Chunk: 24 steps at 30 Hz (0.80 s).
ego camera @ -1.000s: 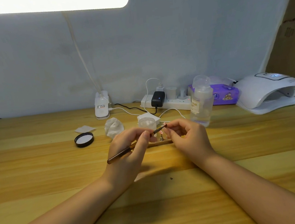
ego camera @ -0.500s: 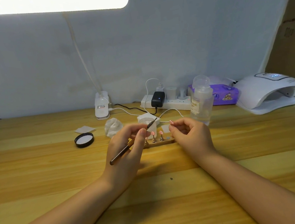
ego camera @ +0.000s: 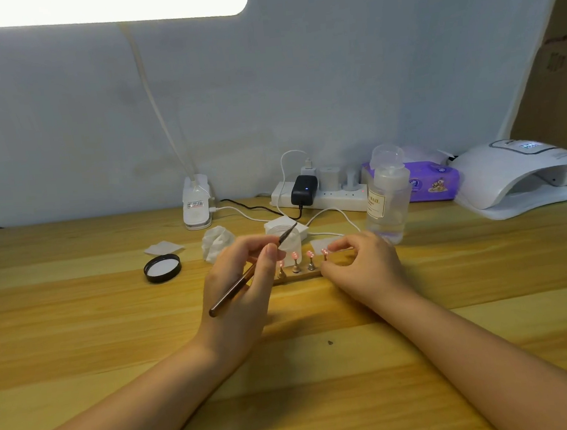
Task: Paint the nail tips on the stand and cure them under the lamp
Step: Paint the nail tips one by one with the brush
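I see my left hand (ego camera: 243, 279) pinching the brush (ego camera: 251, 271) between thumb and fingers, bristle end raised toward the far edge of the bench (ego camera: 82, 349), over a small clear jar (ego camera: 285, 238). My right hand (ego camera: 357, 263) has its fingers curled at the right end of the wooden stand (ego camera: 297, 277), fingertips at the rightmost nail tip (ego camera: 325, 253); whether it actually pinches that post I cannot tell. The stand sits mid-bench, between both hands, with four pink tips showing on small posts. The curing lamp (ego camera: 516, 176) sits at the far right corner, well apart from the stand. Judgement: the painting step is in hand, curing not yet begun. To do it well I'd steady the stand with the right hand, bring the brush down low, load little gel, stroke from base to free edge in one pass and keep off neighbouring tips. The clear bottle (ego camera: 387, 196) stands just behind the right hand, so mind that when carrying the stand to the lamp.
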Motion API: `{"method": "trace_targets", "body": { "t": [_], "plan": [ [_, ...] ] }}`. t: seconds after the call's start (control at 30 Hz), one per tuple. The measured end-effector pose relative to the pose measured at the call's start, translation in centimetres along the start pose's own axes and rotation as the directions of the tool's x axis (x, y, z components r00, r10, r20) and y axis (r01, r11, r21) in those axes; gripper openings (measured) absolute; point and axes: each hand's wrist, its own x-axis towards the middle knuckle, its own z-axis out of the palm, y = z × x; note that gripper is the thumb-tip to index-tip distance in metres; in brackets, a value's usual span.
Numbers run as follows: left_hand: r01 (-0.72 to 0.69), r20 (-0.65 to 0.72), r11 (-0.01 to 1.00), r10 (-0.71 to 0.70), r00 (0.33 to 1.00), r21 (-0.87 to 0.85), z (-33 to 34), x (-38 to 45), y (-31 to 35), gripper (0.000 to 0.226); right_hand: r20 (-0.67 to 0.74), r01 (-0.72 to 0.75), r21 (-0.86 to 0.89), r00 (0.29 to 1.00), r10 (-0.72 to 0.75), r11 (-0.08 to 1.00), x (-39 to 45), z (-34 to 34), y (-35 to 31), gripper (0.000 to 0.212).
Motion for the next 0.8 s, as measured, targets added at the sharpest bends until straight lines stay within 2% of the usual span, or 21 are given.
{"method": "trace_targets", "body": {
  "t": [0.07,0.13,0.23,0.33,0.53,0.8],
  "plan": [
    [0.029,-0.027,0.999,-0.029,0.999,-0.028,0.0,0.1,-0.1,0.015,-0.083,0.049,-0.06,0.995,-0.054,0.997,-0.1,-0.1,-0.2,0.03],
    [0.082,-0.06,0.992,-0.088,0.994,-0.094,0.0,0.3,-0.2,0.017,-0.15,0.143,-0.061,0.977,-0.151,0.988,-0.6,-0.3,-0.6,0.027],
    [0.148,-0.082,0.979,-0.161,0.984,-0.14,0.0,0.3,-0.4,0.016,-0.125,0.273,-0.127,0.949,-0.289,0.954,-1.6,-0.2,-1.0,0.017],
    [0.212,-0.073,0.965,-0.225,0.972,-0.155,0.0,0.4,-0.5,0.018,-0.031,0.343,-0.269,0.931,-0.364,0.9,-1.9,0.1,-1.0,0.022],
    [0.288,-0.039,0.932,-0.304,0.952,-0.218,0.0,0.5,-0.5,0.017,0.084,0.29,-0.373,0.957,-0.279,0.881,-1.4,0.4,-0.7,0.035],
    [0.31,0.016,0.921,-0.315,0.949,-0.235,0.2,0.2,-0.4,0.014,0.084,0.154,-0.372,0.988,-0.132,0.916,-0.5,0.4,-0.4,0.032]
  ]
}}
